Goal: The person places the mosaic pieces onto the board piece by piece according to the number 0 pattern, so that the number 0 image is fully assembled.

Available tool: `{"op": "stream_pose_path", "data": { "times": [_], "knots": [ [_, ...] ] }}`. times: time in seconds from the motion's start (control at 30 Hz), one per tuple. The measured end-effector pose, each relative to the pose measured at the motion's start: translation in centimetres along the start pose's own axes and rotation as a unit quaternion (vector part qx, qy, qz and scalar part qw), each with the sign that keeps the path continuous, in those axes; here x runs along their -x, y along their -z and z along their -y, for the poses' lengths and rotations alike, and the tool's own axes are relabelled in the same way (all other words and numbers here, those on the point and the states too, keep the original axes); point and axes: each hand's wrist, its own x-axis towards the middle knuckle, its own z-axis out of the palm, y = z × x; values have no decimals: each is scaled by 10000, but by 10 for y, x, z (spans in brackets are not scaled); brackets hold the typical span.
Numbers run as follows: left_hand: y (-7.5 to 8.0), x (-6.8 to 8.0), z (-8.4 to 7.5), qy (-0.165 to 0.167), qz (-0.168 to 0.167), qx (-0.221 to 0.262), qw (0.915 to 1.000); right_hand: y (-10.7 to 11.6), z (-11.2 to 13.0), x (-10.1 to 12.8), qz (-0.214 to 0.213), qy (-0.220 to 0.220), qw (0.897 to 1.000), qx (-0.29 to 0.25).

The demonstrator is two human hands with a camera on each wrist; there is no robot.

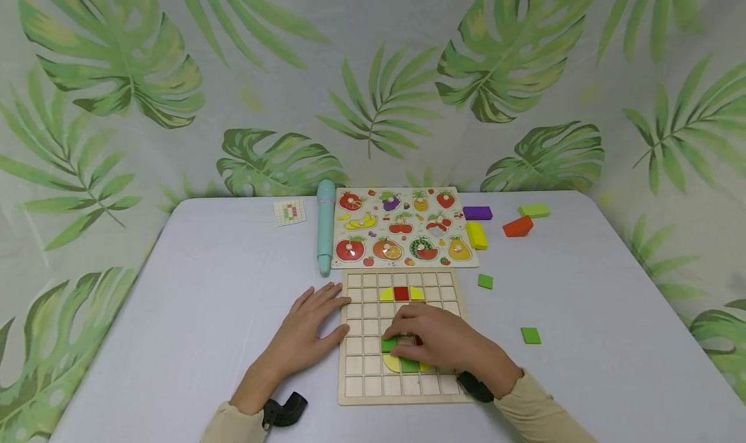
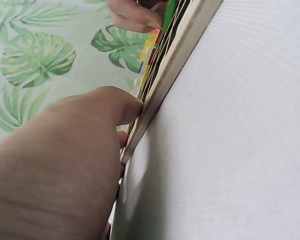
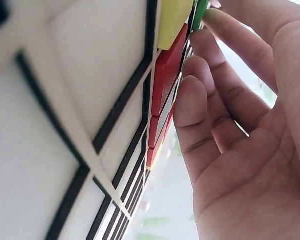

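Note:
A square wooden grid board lies on the table, with red, yellow and green tiles in some cells. My right hand is over its middle, thumb and index finger pinching a green square tile at its cell. The same green tile shows by the fingertips in the right wrist view. Below it sit a yellow rounded tile and another green tile. My left hand has its fingers extended, the thumb and fingertips touching the board's left edge. The right hand hides several cells.
Behind the board lies a fruit puzzle, with a teal pen-shaped stick and a small pattern card to its left. Purple, yellow, red and light green blocks are at the back right. Loose green tiles lie right of the board.

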Motion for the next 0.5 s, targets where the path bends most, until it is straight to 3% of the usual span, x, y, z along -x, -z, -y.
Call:
{"op": "stream_pose_path", "data": {
  "times": [0.5],
  "knots": [
    [0, 1, 0, -9, -22, 74, 10000, 4, -5, 6, -136, -187, 9997, 102]
  ]
}}
